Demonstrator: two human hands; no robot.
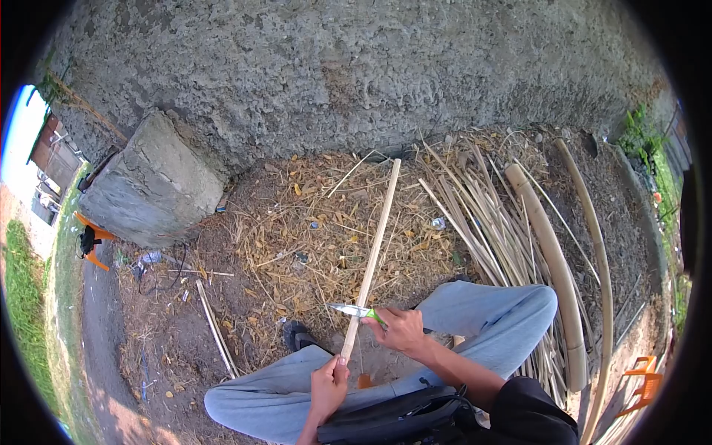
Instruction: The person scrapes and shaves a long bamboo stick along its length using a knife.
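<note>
A long, pale bamboo strip (380,230) slants away from my lap toward the wall. My left hand (328,387) is closed around its near end, thumb on top. In my right hand (399,328) is a knife (350,310) with a green handle, held closed in the fingers. The blade lies across the strip, pointing left, a short way beyond my left hand. Whether the edge bites into the strip cannot be made out. My knees, in grey trousers (489,319), are spread on either side.
Thin bamboo strips (482,215) lie piled on the right, beside a thick bamboo piece (549,259) and a long curved pole (597,252). A concrete block (159,182) stands at left against the rough wall (356,74). Shavings and dry leaves (311,215) cover the ground. An orange chair (644,386) is at far right.
</note>
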